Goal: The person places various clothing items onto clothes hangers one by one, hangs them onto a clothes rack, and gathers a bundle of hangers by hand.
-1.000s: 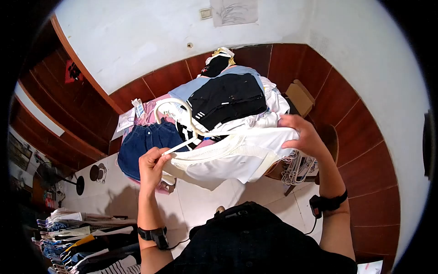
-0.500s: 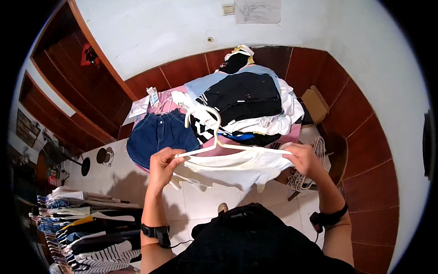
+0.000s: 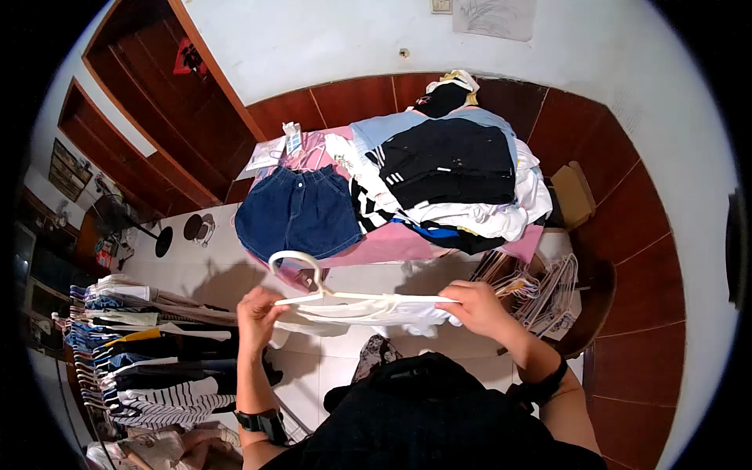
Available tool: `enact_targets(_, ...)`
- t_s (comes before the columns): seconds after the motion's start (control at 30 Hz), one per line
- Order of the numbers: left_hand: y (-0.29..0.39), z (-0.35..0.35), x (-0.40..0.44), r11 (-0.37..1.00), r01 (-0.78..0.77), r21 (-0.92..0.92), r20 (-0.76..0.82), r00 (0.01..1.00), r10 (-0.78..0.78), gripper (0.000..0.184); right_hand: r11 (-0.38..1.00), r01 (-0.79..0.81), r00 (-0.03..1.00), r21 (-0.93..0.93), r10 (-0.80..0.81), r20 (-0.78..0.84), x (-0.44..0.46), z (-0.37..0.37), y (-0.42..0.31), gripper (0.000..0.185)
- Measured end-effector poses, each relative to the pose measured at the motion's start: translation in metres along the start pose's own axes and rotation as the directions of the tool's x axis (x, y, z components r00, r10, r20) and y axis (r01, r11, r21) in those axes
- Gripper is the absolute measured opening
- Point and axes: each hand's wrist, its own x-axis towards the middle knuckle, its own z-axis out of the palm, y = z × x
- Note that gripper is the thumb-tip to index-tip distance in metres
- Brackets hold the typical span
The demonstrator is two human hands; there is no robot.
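Note:
A white clothes hanger (image 3: 319, 283) spans the space between my two hands, its hook pointing up and to the left. From it hangs a white garment (image 3: 368, 314), seen mostly from above, so its kind is hard to make out. My left hand (image 3: 258, 315) pinches the hanger's left end. At the other end my right hand (image 3: 475, 307) grips the tip together with some of the white cloth. Beyond the hanger, denim shorts (image 3: 300, 211) lie flat at the near left of the pink-covered table (image 3: 403, 249).
A clothes pile with a black garment (image 3: 446, 160) on top covers the table. Several spare hangers (image 3: 552, 294) are bunched at the right beside a cardboard box (image 3: 573, 193). A full clothes rack (image 3: 157, 352) stands at the lower left. A fan (image 3: 163, 241) is beyond it.
Both hands have brought the hanger and garment lower and closer to my body, away from the table. My view has turned left, bringing more of the rack into sight.

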Motion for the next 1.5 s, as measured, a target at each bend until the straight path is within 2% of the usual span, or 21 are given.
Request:
enact_targets(0.03,-0.013,-0.011,0.003,0.994,-0.072,0.086,-0.036,0.997,0.075,0.012,1.0,0.005,1.0,0.005,-0.005,0.002,0.01,0.008,-0.002,0.016)
enact_targets(0.13,-0.018,-0.041,0.019,0.971,-0.016,0.237,-0.143,0.988,0.051,0.015,0.998,0.039,0.999,0.058,-0.041,0.025,0.045,0.03,-0.009,0.018)
enact_targets(0.3,-0.072,-0.079,0.056,0.986,0.103,0.129,-0.312,0.948,-0.058,0.026,0.986,0.073,0.997,0.152,-0.073,-0.003,0.112,0.054,-0.005,0.02)
enact_targets(0.37,-0.088,-0.095,0.074,0.979,0.137,0.149,-0.307,0.948,-0.086,0.025,0.957,-0.136,0.983,0.257,0.097,0.158,0.141,0.065,-0.001,0.021)
enact_targets(0.5,-0.128,-0.125,0.117,0.945,0.158,0.287,-0.269,0.96,-0.079,0.031,0.921,-0.14,0.945,0.363,0.015,0.326,0.206,0.113,0.022,0.022)
enact_targets(0.53,-0.143,-0.134,0.123,0.954,0.192,0.229,-0.272,0.954,-0.127,0.032,0.907,-0.196,0.921,0.373,0.04,0.388,0.219,0.12,0.022,0.023)
enact_targets(0.63,-0.161,-0.159,0.167,0.952,0.21,0.224,-0.244,0.957,-0.154,0.029,0.885,-0.207,0.904,0.416,0.011,0.427,0.273,0.139,0.029,0.023)
enact_targets(0.7,-0.184,-0.174,0.206,0.97,0.237,0.045,-0.22,0.95,-0.222,0.026,0.897,-0.205,0.899,0.391,0.014,0.438,0.313,0.144,0.036,0.023)
enact_targets(0.77,-0.189,-0.179,0.253,0.925,0.268,0.269,-0.186,0.957,-0.223,0.023,0.867,-0.301,0.909,0.397,0.135,0.394,0.35,0.142,0.038,0.018)
enact_targets(0.8,-0.217,-0.179,0.283,0.893,0.265,0.364,-0.172,0.961,-0.216,0.019,0.898,-0.249,0.939,0.362,0.134,0.315,0.374,0.146,0.05,0.015)
enact_targets(0.83,-0.233,-0.169,0.312,0.909,0.316,0.27,-0.167,0.946,-0.279,0.016,0.888,-0.336,0.921,0.314,0.241,0.305,0.391,0.147,0.057,0.018)
enact_targets(0.9,-0.301,-0.145,0.371,0.939,0.287,0.189,-0.082,0.958,-0.276,0.013,0.962,-0.202,0.978,0.181,0.209,-0.018,0.414,0.151,0.078,0.032)
enact_targets(0.97,-0.384,-0.101,0.417,0.967,0.234,0.101,0.013,0.971,-0.237,0.01,0.952,-0.211,0.971,0.221,0.23,-0.067,0.415,0.151,0.098,0.041)
enact_targets(1.0,-0.431,-0.07,0.437,0.94,0.246,0.237,-0.036,0.969,-0.245,0.015,0.938,-0.243,0.964,0.248,0.261,-0.044,0.414,0.146,0.103,0.043)
enact_targets(1.03,-0.443,-0.044,0.445,0.843,0.095,0.53,-0.028,0.995,-0.095,0.031,0.908,-0.354,0.932,0.224,0.363,-0.002,0.407,0.144,0.098,0.042)
enact_targets(1.13,-0.492,0.029,0.445,0.771,0.133,0.623,-0.019,0.988,-0.154,0.064,0.919,-0.373,0.926,0.126,0.36,0.114,0.366,0.158,0.127,0.035)
enact_targets(1.2,-0.483,0.072,0.435,0.721,0.1,0.685,0.0,0.991,-0.137,0.08,0.799,-0.584,0.801,0.147,0.538,0.262,0.344,0.141,0.111,0.033)
enact_targets(1.3,-0.442,0.109,0.399,0.695,0.005,0.719,0.26,0.925,-0.276,0.077,0.706,-0.686,0.718,0.174,0.62,0.316,0.284,0.149,0.118,0.033)
enact_targets(1.37,-0.457,0.124,0.389,0.698,0.024,0.716,0.229,0.936,-0.266,0.073,0.67,-0.722,0.684,0.169,0.656,0.319,0.263,0.149,0.115,0.033)
enact_targets(1.43,-0.456,0.124,0.392,0.677,0.007,0.736,0.247,0.928,-0.278,0.074,0.538,-0.823,0.559,0.18,0.712,0.425,0.246,0.143,0.108,0.032)
enact_targets(1.5,-0.45,0.121,0.4,0.694,-0.009,0.72,0.298,0.907,-0.297,0.076,0.576,-0.802,0.588,0.157,0.716,0.376,0.23,0.142,0.104,0.033)
